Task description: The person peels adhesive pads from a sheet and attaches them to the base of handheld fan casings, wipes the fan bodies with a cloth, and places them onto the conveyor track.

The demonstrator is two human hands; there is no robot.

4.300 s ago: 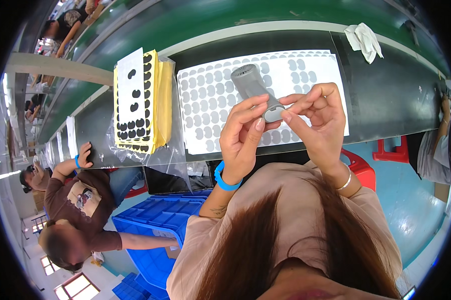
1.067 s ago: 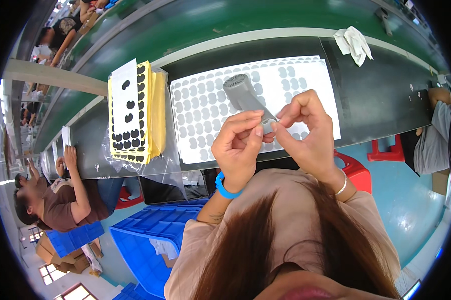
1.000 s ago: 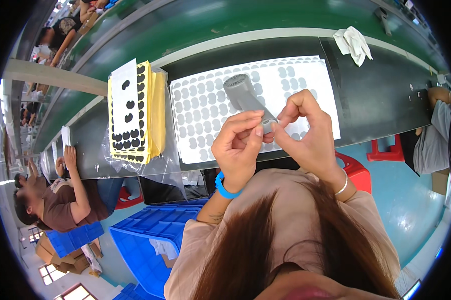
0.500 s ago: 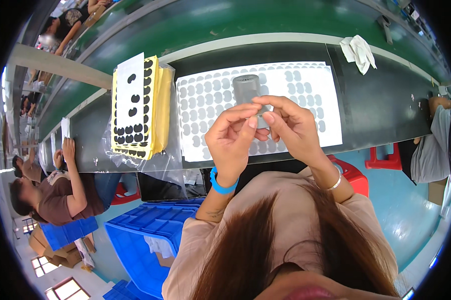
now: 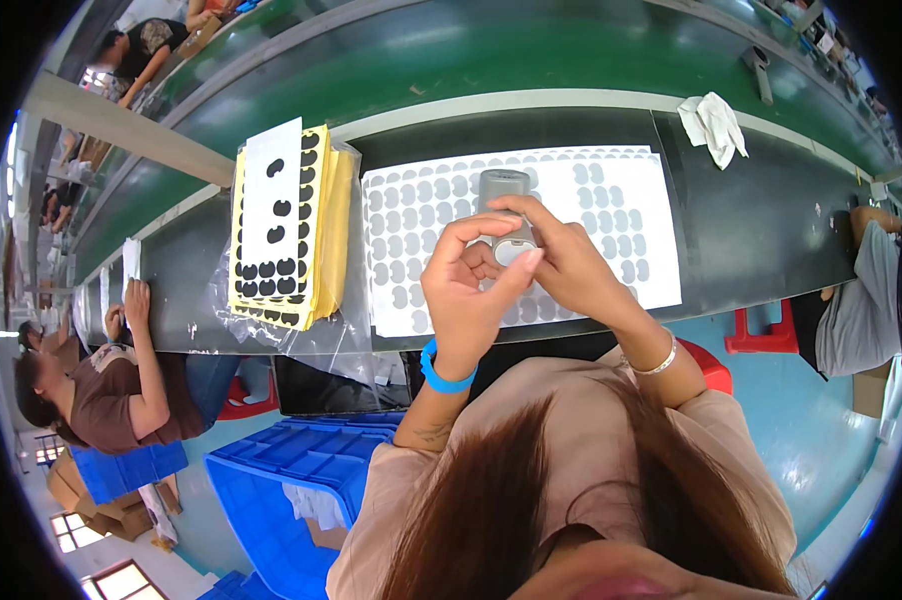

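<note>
Both my hands are closed around a grey, rounded device [image 5: 505, 184] over the white sheet. Its far end points away from me, and a pale oval end face [image 5: 512, 249] shows between my fingers. My left hand [image 5: 469, 295] holds it from the left, thumb at the edge of the pale face. My right hand [image 5: 574, 268] grips the right side, index finger across the top; its other fingers are mostly hidden. Beneath lies the white sheet [image 5: 661, 292] with rows of grey kidney-shaped stickers, some spots at the right bare.
Left of the sheet, a stack of yellow-backed sheets [image 5: 338, 240] with black stickers rests on clear plastic. A white cloth [image 5: 712, 128] lies at the far right. Blue crates [image 5: 271, 470] stand below the bench; a co-worker [image 5: 121, 400] sits at the left, another person [image 5: 861, 300] at the right.
My fingertips have parted from their pinch, and my hands have shifted around the grey device. Its pale end face now shows. The view has moved slightly.
</note>
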